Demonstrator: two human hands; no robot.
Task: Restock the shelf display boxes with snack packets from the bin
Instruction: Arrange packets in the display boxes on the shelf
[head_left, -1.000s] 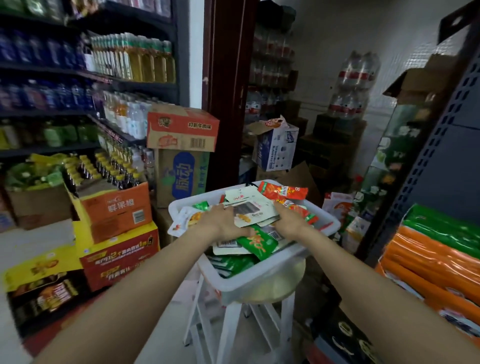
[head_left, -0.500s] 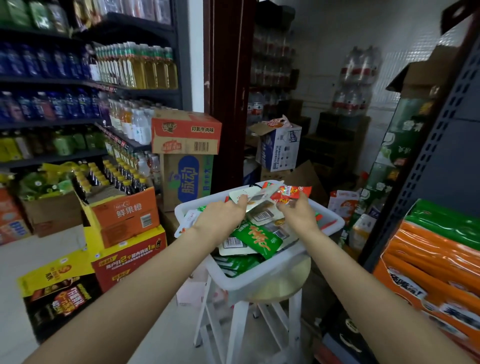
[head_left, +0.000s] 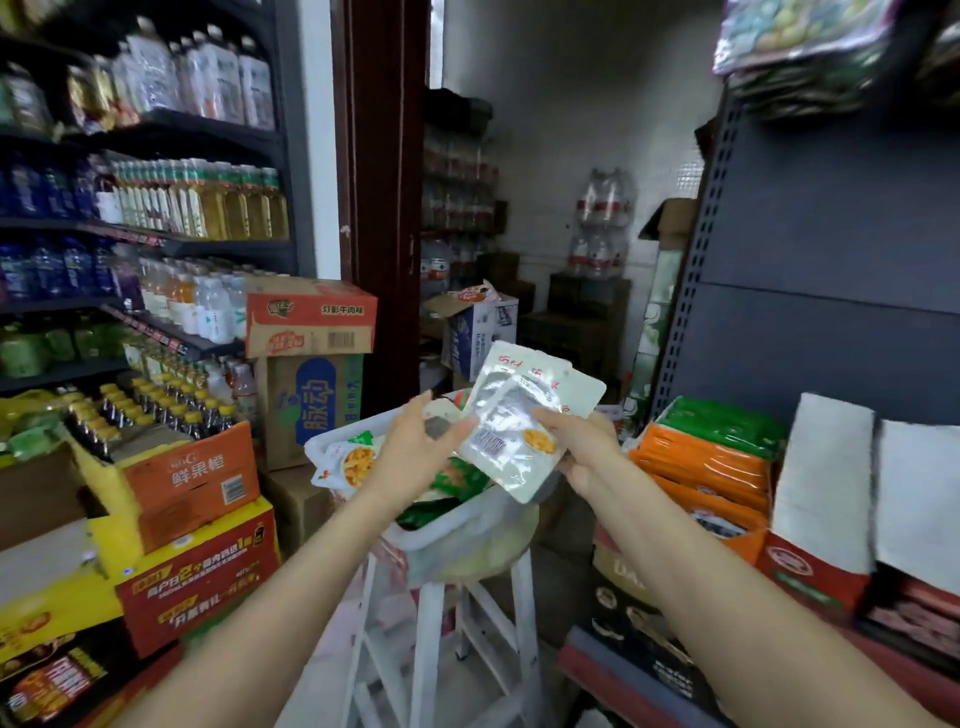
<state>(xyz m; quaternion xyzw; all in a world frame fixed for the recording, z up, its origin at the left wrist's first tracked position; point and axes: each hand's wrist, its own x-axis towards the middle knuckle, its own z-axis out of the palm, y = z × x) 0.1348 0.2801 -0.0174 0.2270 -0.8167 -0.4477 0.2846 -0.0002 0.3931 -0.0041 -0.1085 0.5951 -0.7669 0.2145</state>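
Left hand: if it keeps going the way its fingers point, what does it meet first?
Most likely the white snack packets held up in the right hand. The left hand is open, fingers aimed up and right at their lower edge, over the bin. Depth is unclear from one view.

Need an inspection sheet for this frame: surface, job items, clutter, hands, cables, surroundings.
Surface: white bin sits on a white stool; floor around it partly blurred.
Job's things: stack of pale snack packets lifted above the bin; more packets, white and green, left inside; display boxes with orange and green packs at right.
Clutter: cardboard cartons stacked at left, drink crates below.
Hands: right hand grips the stack's lower edge; left hand open, fingertips at the stack.
Cables: nothing seen.
Surroundings: bottle shelves at left, dark doorway behind, perforated shelf upright at right.
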